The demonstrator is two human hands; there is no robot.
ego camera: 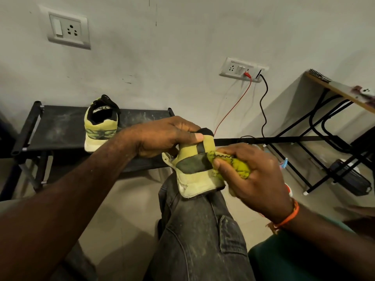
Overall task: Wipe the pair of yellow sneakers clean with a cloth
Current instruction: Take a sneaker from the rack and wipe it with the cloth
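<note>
Rack [60, 126] top bare beside the second sneaker [100, 123] — wall behind.

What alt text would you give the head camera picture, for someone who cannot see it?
A seated person's left hand holds a yellow sneaker on the knee while the right hand presses a bunched yellow cloth against its heel. The other sneaker stands on a low black rack by a white wall.

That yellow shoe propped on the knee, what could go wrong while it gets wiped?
The sneaker rests heel-down on the knee, steadied only by the left hand at its collar; a hard rub might tip it off. The cloth bunched in the right hand looks soiled and may smear dirt back.
</note>
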